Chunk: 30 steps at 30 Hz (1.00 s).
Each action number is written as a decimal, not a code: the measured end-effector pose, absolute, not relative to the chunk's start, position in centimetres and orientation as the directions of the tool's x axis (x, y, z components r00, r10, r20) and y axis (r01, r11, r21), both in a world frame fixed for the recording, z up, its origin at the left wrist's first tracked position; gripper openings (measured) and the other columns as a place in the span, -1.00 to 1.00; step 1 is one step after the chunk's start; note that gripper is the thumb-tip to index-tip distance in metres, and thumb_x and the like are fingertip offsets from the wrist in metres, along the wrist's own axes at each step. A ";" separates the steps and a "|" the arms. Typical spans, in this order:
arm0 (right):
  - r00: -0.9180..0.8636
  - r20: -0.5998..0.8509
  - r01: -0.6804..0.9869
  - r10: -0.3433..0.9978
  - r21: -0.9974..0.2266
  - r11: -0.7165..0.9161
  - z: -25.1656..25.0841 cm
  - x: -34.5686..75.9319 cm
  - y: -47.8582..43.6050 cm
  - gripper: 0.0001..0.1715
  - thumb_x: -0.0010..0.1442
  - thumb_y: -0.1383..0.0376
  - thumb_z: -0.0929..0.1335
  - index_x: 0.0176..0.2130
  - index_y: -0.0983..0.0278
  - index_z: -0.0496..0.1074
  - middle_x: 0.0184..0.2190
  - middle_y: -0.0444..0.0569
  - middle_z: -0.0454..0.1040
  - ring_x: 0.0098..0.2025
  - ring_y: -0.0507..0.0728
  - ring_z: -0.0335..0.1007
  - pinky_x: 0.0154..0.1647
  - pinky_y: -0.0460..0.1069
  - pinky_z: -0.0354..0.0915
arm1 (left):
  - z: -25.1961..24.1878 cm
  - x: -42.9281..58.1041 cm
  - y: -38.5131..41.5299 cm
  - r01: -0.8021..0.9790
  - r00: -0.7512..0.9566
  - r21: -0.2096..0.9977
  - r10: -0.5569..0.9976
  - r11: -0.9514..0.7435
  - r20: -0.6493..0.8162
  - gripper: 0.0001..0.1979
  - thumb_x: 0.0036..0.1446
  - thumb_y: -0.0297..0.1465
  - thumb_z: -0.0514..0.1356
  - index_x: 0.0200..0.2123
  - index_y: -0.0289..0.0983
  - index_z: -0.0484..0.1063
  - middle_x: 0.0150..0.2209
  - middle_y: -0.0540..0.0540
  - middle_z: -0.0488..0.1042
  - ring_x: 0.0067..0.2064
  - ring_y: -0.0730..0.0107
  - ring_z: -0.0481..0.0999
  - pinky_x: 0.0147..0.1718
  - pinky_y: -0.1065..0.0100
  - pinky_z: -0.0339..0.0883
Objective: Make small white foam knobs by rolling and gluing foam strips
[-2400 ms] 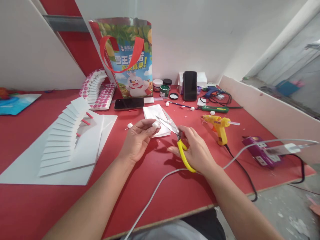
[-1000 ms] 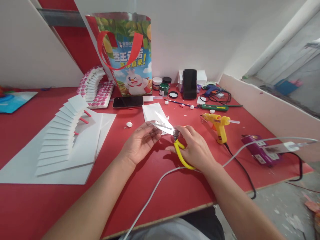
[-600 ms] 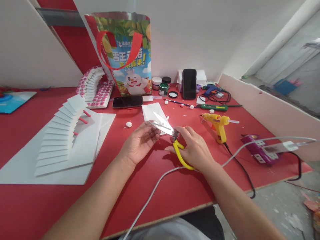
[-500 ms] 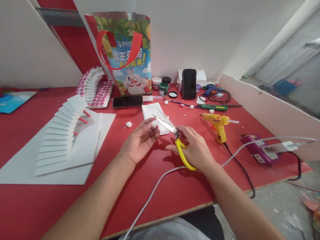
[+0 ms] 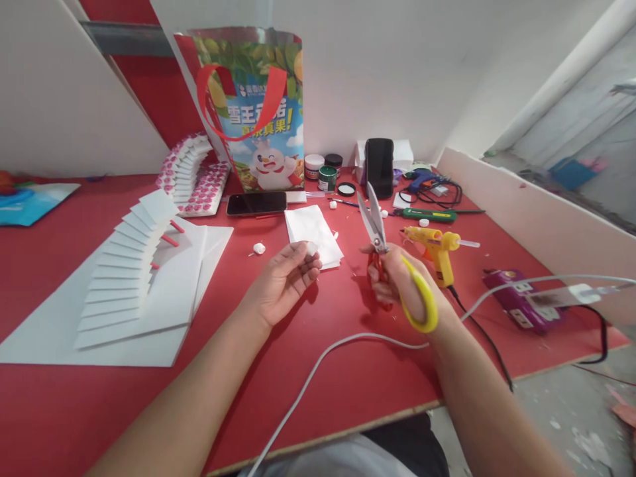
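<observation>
Between the thumb and fingers of my left hand (image 5: pixel 285 278) is a small white piece (image 5: pixel 312 248), perhaps folded paper; its exact form is too small to tell. My right hand (image 5: pixel 397 275) grips a pair of scissors (image 5: pixel 375 222) with one yellow and one red handle, blades parted slightly and pointing up and away. A stack of white tissue sheets (image 5: pixel 313 228) lies just beyond my left hand. To the left of it sits a small white rolled bud (image 5: pixel 259 248). A yellow glue gun (image 5: pixel 437 248) rests on the table right of the scissors.
White fanned steps (image 5: pixel 119 265) with red sticks stand on white boards at left. Behind are a finished-looking pink-and-white fan (image 5: pixel 191 175), a gift bag (image 5: pixel 263 119), phones (image 5: pixel 257 203), paint jars (image 5: pixel 326 177) and a green screwdriver-like tool (image 5: pixel 428 214). A white cable (image 5: pixel 338 342) crosses the front.
My right hand has moved right, away from my left hand, and turned the scissors so their blades point upward. My left hand stays almost in place with the white piece.
</observation>
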State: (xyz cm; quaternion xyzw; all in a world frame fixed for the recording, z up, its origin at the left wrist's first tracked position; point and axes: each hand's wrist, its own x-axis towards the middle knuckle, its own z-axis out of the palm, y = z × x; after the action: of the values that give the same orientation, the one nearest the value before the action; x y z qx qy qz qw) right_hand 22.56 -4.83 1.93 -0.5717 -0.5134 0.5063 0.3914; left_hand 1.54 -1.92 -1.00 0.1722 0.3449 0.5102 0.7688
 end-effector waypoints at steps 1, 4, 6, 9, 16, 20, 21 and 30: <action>-0.014 -0.057 0.333 0.998 -0.942 -0.049 1.7 22.4 -5.1 -0.21 0.08 -0.33 0.32 -0.03 0.22 0.35 -0.52 -0.20 0.19 -0.57 0.00 0.01 -0.59 -0.07 0.05 | -0.9 1.6 -1.9 -0.672 0.232 0.608 0.900 0.423 -0.369 -0.86 0.06 -0.44 0.40 -0.33 -0.34 0.51 -0.37 -0.08 0.53 -0.37 0.52 0.55 -0.35 0.55 0.49; -0.091 0.226 0.699 0.970 -0.679 0.224 1.1 22.2 -5.6 -0.21 0.04 -0.25 0.42 0.00 0.26 0.40 -0.41 -0.09 0.34 -0.45 0.07 0.22 -0.45 -0.03 0.20 | -0.6 1.6 -2.0 -0.690 0.228 0.576 0.886 0.439 -0.403 -0.91 0.09 -0.47 0.36 -0.34 -0.36 0.52 -0.38 -0.10 0.54 -0.38 0.52 0.55 -0.36 0.55 0.49; -0.191 0.289 0.797 0.938 -0.512 0.320 0.8 22.2 -5.7 -0.20 0.06 -0.26 0.40 0.02 0.27 0.41 -0.33 -0.01 0.41 -0.41 0.11 0.31 -0.40 -0.01 0.24 | -0.4 1.6 -2.0 -0.707 0.233 0.547 0.878 0.447 -0.417 -0.94 0.10 -0.50 0.34 -0.37 -0.36 0.51 -0.39 -0.11 0.53 -0.38 0.50 0.55 -0.37 0.55 0.49; -0.302 0.329 0.830 0.895 -0.371 0.417 0.4 22.2 -5.6 -0.19 0.13 -0.25 0.36 0.06 0.31 0.41 -0.30 0.04 0.44 -0.38 0.15 0.38 -0.39 0.00 0.26 | -0.3 1.6 -1.9 -0.735 0.235 0.505 0.869 0.452 -0.436 -0.91 0.12 -0.55 0.29 -0.43 -0.37 0.48 -0.44 -0.10 0.51 -0.40 0.47 0.55 -0.41 0.54 0.48; -0.368 0.402 0.855 0.838 -0.209 0.475 -0.2 22.2 -5.4 -0.25 0.21 -0.21 0.31 0.03 0.34 0.44 -0.27 0.07 0.51 -0.36 0.15 0.41 -0.42 -0.01 0.22 | -0.3 1.4 -1.8 -0.768 0.272 0.458 0.875 0.448 -0.400 -0.93 0.15 -0.61 0.21 -0.37 -0.42 0.49 -0.46 -0.10 0.48 -0.44 0.49 0.51 -0.45 0.53 0.46; -0.367 0.424 0.847 0.828 -0.215 0.486 -0.4 22.3 -5.4 -0.27 0.22 -0.20 0.31 0.02 0.36 0.45 -0.30 0.05 0.50 -0.41 0.11 0.38 -0.44 -0.04 0.20 | -0.2 1.5 -1.9 -0.767 0.269 0.458 0.873 0.450 -0.408 -0.92 0.16 -0.61 0.20 -0.36 -0.42 0.49 -0.46 -0.10 0.47 -0.43 0.48 0.51 -0.45 0.53 0.47; -0.369 0.427 0.844 0.826 -0.218 0.490 -0.5 22.3 -5.4 -0.27 0.22 -0.20 0.32 0.02 0.36 0.45 -0.31 0.05 0.50 -0.42 0.10 0.37 -0.44 -0.04 0.19 | -0.2 1.5 -1.9 -0.764 0.266 0.462 0.873 0.450 -0.409 -0.91 0.17 -0.61 0.19 -0.36 -0.43 0.50 -0.46 -0.10 0.47 -0.44 0.48 0.51 -0.45 0.53 0.47; -0.371 0.434 0.835 0.821 -0.232 0.500 -0.5 22.4 -5.5 -0.30 0.24 -0.17 0.32 0.01 0.36 0.46 -0.37 0.01 0.47 -0.46 0.07 0.35 -0.45 -0.06 0.17 | -0.2 1.4 -2.0 -0.753 0.262 0.485 0.879 0.445 -0.399 -0.89 0.20 -0.59 0.18 -0.34 -0.43 0.52 -0.46 -0.11 0.47 -0.42 0.47 0.53 -0.43 0.52 0.49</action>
State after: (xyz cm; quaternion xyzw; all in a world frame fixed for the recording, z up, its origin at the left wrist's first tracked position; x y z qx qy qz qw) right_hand 22.40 -5.47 -0.54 -0.5000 -0.8278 -0.0132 0.2540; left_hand 1.45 -1.96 -0.17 0.0988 0.3182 0.5175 0.7881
